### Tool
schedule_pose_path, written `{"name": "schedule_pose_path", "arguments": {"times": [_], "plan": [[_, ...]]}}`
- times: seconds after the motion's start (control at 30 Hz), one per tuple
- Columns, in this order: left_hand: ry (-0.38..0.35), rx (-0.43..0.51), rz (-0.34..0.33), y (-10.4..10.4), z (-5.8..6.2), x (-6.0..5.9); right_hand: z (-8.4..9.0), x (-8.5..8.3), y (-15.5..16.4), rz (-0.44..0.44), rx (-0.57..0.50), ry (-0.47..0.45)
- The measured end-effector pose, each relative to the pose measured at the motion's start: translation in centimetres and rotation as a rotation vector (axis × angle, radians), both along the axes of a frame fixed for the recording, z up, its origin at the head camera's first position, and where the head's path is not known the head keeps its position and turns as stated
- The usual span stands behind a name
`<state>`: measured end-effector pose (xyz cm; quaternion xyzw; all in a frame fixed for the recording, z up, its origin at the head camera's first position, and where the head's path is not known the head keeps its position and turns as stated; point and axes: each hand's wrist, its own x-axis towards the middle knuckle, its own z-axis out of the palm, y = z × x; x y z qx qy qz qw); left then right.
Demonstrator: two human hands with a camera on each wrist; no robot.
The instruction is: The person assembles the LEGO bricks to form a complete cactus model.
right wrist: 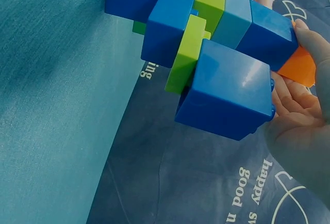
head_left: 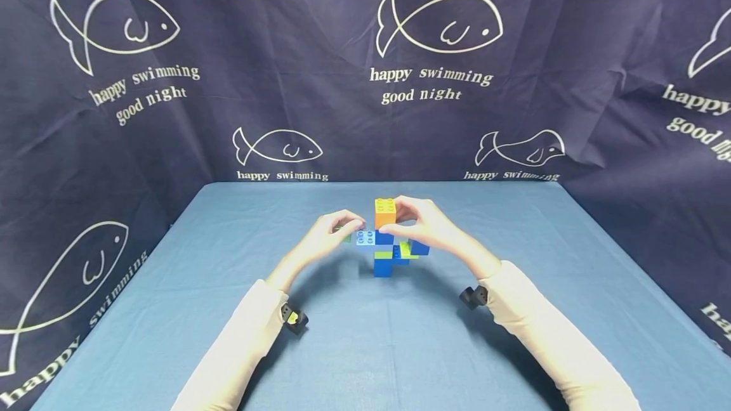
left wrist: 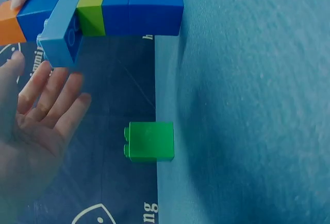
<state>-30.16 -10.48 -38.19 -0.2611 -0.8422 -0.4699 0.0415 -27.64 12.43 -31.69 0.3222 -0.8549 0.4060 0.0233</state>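
The orange brick sits on top of the tower, which stands on the blue table near its middle, a little toward the far edge; below the orange brick come a dark blue brick, then a light blue brick jutting left, a lime plate and more dark blue bricks down to the base; the right hand pinches the orange brick between thumb and fingers, curled closely round it, the fingers barely parted beyond its width; to seat this brick well, I judge it should be pressed straight down with its studs square to the brick beneath, while the tower is steadied low so the overhangs do not lever it over; the left hand is at the light blue brick, fingertips at its end in the head view, yet the left wrist view shows the palm open with fingers relaxed and just beside it, gripping nothing; a loose green brick lies on the table left of the tower, behind the left hand; a dark fish-print cloth hangs behind the table.
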Motion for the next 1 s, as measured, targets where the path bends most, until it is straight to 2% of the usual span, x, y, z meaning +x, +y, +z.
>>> {"name": "schedule_pose_path", "arguments": {"times": [0.13,0.4,0.63,0.87,1.0], "plan": [[0.029,0.05,0.053,-0.2,0.0,-0.4,-0.9,-1.0,0.3,-0.01,0.006,0.015],[0.045,0.136,0.091,-0.7,-0.8,-1.5,-1.2,-1.2,0.5,-0.014,-0.005,0.006],[0.039,0.084,0.159,-1.6,-1.7,-2.6,-1.4,-1.1,0.5,-0.002,-0.025,0.011],[-0.027,0.007,0.178,-2.0,-2.4,-3.4,-1.3,-0.9,0.4,0.02,-0.022,0.019],[-0.028,-0.034,0.192,-1.9,-2.5,-3.7,-1.2,-0.8,0.4,0.024,-0.024,0.018]]}}
